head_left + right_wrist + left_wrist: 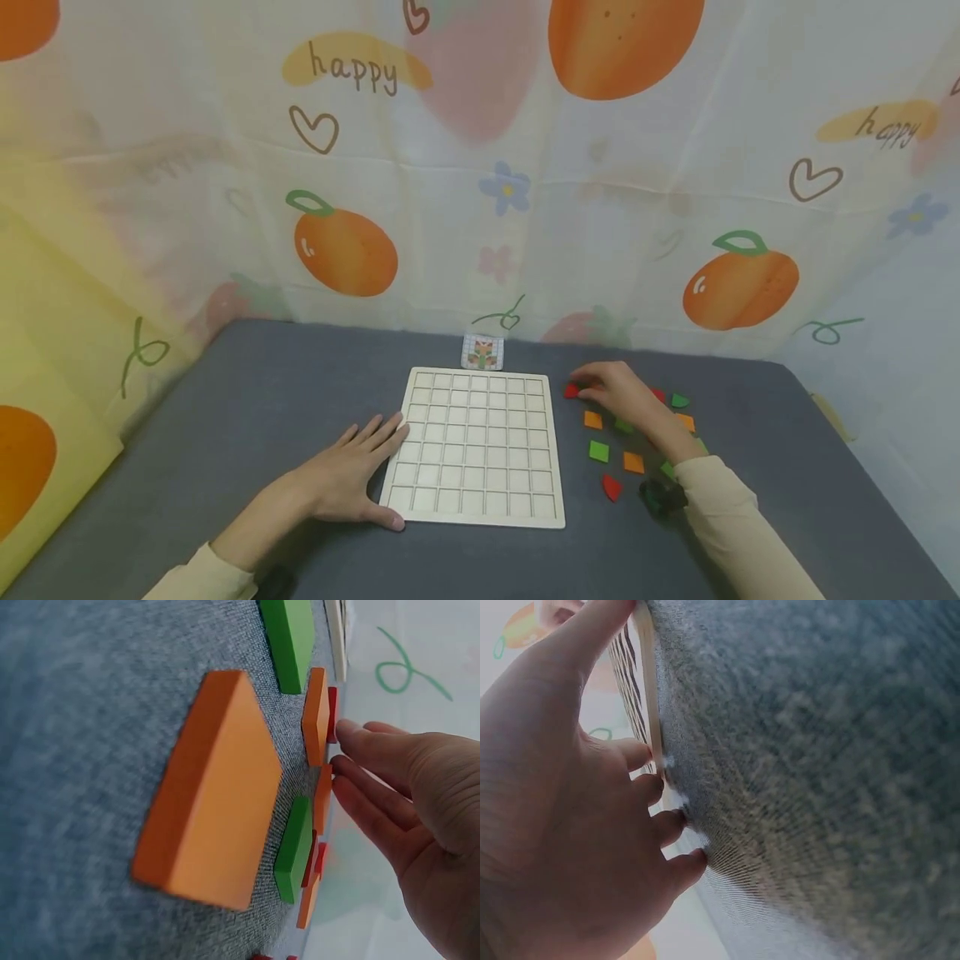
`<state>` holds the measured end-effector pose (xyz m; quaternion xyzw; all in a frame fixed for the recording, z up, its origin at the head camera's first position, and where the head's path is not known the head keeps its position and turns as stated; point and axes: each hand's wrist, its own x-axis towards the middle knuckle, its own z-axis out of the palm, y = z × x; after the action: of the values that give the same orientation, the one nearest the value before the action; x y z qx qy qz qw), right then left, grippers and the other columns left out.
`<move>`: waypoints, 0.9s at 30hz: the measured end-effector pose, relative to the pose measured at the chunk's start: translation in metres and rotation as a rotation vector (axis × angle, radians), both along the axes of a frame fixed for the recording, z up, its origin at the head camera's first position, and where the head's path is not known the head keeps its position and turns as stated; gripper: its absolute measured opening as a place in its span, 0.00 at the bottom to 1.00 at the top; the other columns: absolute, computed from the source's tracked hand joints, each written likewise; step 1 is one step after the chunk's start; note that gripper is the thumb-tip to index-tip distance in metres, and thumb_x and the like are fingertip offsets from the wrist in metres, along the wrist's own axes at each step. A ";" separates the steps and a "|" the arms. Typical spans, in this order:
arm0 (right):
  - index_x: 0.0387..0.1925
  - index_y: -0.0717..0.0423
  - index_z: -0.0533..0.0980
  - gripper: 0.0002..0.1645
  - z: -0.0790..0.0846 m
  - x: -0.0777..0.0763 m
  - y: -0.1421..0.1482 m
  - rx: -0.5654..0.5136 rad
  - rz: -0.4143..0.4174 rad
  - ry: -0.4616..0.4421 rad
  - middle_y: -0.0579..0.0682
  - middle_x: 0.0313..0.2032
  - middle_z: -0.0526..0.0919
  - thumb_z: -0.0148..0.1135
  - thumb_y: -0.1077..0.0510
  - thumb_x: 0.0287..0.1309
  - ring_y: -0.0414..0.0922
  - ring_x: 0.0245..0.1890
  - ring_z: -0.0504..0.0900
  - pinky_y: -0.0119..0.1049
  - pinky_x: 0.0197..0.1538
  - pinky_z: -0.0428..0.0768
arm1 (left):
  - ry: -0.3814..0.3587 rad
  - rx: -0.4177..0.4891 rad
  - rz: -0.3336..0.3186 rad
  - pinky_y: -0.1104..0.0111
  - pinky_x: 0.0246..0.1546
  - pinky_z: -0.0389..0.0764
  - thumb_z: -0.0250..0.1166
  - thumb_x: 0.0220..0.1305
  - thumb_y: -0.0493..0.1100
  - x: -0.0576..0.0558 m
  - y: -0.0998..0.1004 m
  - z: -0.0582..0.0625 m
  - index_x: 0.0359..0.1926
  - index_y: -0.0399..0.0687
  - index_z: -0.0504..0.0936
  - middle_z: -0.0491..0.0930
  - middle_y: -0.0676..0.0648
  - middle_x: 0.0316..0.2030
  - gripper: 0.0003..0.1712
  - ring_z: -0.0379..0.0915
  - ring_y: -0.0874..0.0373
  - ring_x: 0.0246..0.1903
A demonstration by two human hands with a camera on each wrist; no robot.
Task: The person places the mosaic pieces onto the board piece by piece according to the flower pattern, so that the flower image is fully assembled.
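A pale wooden grid board with square cells lies on the dark cloth. My left hand rests at its left side with fingers spread, fingertips on the edge and thumb by the near corner. In the left wrist view the left hand lies along the board's rim. My right hand is beyond the board's right side, thumb and fingers bent down around a small red piece. In the right wrist view its fingertips come right to the red piece; I cannot tell whether they pinch it.
Several orange, green and red pieces lie right of the board, among them an orange square, a green square and a red rounded piece. A small patterned card lies behind the board, before a fruit-print curtain.
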<state>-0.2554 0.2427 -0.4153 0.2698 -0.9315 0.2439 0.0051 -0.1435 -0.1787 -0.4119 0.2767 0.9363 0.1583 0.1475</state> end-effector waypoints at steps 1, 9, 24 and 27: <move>0.50 0.64 0.81 0.18 -0.001 -0.001 0.000 0.008 -0.005 -0.006 0.58 0.46 0.85 0.68 0.67 0.56 0.54 0.47 0.83 0.48 0.49 0.81 | -0.003 0.000 -0.002 0.38 0.68 0.45 0.66 0.43 0.79 0.000 0.000 0.000 0.76 0.39 0.51 0.44 0.39 0.77 0.72 0.37 0.35 0.74; 0.50 0.63 0.82 0.19 -0.001 -0.006 -0.003 -0.001 0.009 -0.027 0.55 0.43 0.86 0.70 0.66 0.54 0.51 0.43 0.85 0.44 0.45 0.83 | -0.051 -0.010 0.003 0.37 0.68 0.43 0.66 0.45 0.76 -0.001 0.001 0.004 0.76 0.38 0.49 0.41 0.38 0.77 0.70 0.35 0.35 0.74; 0.44 0.62 0.83 0.14 0.010 -0.004 -0.016 -0.040 -0.016 -0.048 0.48 0.32 0.84 0.71 0.67 0.52 0.42 0.32 0.81 0.39 0.38 0.82 | -0.045 0.022 0.008 0.36 0.67 0.43 0.67 0.44 0.76 0.001 0.000 0.005 0.76 0.38 0.50 0.43 0.37 0.76 0.70 0.36 0.33 0.74; 0.42 0.60 0.84 0.13 0.011 -0.004 -0.014 -0.042 -0.018 -0.084 0.45 0.30 0.84 0.72 0.66 0.52 0.40 0.31 0.81 0.38 0.38 0.81 | -0.046 0.023 0.011 0.37 0.68 0.42 0.68 0.44 0.76 -0.001 0.002 0.004 0.76 0.39 0.50 0.43 0.38 0.77 0.70 0.36 0.34 0.74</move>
<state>-0.2597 0.2288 -0.4042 0.2506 -0.9280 0.2745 -0.0262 -0.1441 -0.1768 -0.4083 0.2696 0.9322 0.1762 0.1649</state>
